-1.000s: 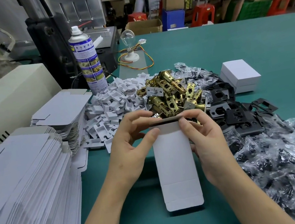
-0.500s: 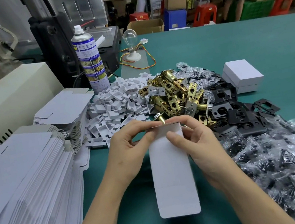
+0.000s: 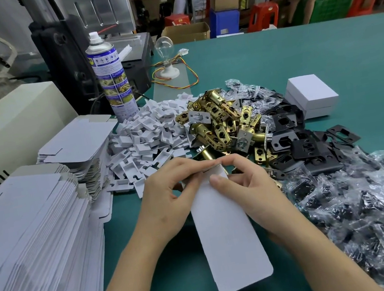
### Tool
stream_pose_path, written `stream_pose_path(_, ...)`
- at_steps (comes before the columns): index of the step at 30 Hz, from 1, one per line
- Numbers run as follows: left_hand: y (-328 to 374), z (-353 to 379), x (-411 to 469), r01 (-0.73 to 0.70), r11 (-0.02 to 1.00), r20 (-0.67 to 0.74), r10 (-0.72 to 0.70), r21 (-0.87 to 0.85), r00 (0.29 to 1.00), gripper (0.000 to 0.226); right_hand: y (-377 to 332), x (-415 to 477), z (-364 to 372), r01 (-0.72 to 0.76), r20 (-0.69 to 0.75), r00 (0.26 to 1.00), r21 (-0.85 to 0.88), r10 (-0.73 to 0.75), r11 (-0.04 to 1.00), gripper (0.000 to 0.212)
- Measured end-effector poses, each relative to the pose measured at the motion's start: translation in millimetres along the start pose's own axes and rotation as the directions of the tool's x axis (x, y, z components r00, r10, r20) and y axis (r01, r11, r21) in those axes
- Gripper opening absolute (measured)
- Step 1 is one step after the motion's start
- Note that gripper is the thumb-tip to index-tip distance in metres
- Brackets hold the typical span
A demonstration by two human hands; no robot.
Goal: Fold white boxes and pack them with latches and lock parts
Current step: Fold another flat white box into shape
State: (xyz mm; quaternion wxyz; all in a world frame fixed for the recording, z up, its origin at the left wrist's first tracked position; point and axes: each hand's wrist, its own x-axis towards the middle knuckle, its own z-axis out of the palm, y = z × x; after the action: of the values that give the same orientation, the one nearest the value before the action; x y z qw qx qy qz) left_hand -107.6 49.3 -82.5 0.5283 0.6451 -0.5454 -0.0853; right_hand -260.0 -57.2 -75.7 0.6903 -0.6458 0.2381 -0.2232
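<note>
Head view, the only feed I have. Both hands work the far end of one white box [image 3: 229,235], a long flat carton with rounded near corners. It appears to be lifted just off the green table [image 3: 273,63], with its near end pointing back toward the body. Left hand [image 3: 166,197]: fingers curled, thumb and forefinger pinching the far flap from the left. Right hand [image 3: 255,193]: thumb flat on the top face, forefinger hooked over the far edge, also gripping. Neither hand carries anything else. My read: thin matte card, very light, stiff across the panels but quick to crease off the score lines. Best taken at the edges close to a fold, as here, not mid-panel, and with light pressure. Around it, at left, tall stacks of flat blanks [image 3: 23,237] with fanned edges. Beyond the hands, a heap of small white inserts [image 3: 148,134], notched and moulded-looking. Next to those, brass latches [image 3: 219,120], shiny, cylindrical with flat faceplates; I judge them the heavy item, apt to slide on one another. Then black plates [image 3: 306,149], matte and flat with cut-out holes. At right, crinkled clear bags [image 3: 365,213] of small dark parts, slippery film. One finished box [image 3: 312,94] sits well apart, far right. A spray can [image 3: 110,75] stands behind the inserts.
</note>
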Motion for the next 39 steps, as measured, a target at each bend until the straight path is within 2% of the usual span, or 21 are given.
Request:
stream_pose_path(4, -4, -4, 0, -0.028, 0.995, 0.021, 0.026, 0.097, 0.999, 0.035, 1, 0, -1, -0.002, 0.017, 1.0, -0.009, 0.002, 1.0, 0.01)
stream_pose_path(6, -3, -5, 0, -0.006, 0.998, 0.015, 0.005, 0.064, 1.0, 0.025, 1, 0, -1, 0.009, 0.022, 1.0, -0.03, -0.009, 0.999, 0.011)
stream_pose_path(8, -1, -5, 0, 0.097, 0.993, 0.013, -0.096, -0.07, 0.995, 0.02, 2, 1, -1, 0.033, 0.027, 0.999, -0.062, -0.031, 0.998, 0.013)
stream_pose_path(11, -1, -8, 3, 0.308, 0.906, 0.096, -0.293, -0.29, 0.951, 0.018, 4, 2, 0, 0.038, 0.04, 0.999, -0.1, -0.035, 0.994, 0.018)
stream_pose_path(13, -3, -9, 4, 0.387, 0.862, 0.168, -0.349, -0.327, 0.922, 0.017, 6, 3, 0, 0.037, 0.029, 0.999, -0.128, -0.034, 0.991, 0.026)
stream_pose_path(16, -2, -10, 3, 0.444, 0.837, 0.201, -0.398, -0.319, 0.895, 0.018, 6, 4, -1, 0.035, -0.004, 0.999, -0.134, -0.036, 0.99, 0.04)
stream_pose_path(20, -1, -8, 2, 0.423, 0.861, 0.206, -0.376, -0.283, 0.903, 0.016, 4, 3, 1, 0.074, 0.001, 0.997, -0.145, -0.075, 0.987, 0.037)
stream_pose_path(25, 1, -7, 2, 0.451, 0.833, 0.153, -0.424, -0.321, 0.893, 0.021, 6, 5, 0, 0.069, 0.035, 0.997, -0.1, -0.065, 0.993, 0.028)
stream_pose_path(31, 0, -8, 2, 0.47, 0.795, 0.151, -0.448, -0.383, 0.881, 0.017, 10, 7, -1, 0.07, 0.071, 0.995, -0.079, -0.064, 0.994, 0.035)
stream_pose_path(39, -2, -7, 2, 0.462, 0.806, 0.181, -0.425, -0.369, 0.887, 0.023, 9, 6, -2, 0.082, 0.08, 0.994, -0.091, -0.074, 0.992, 0.037)
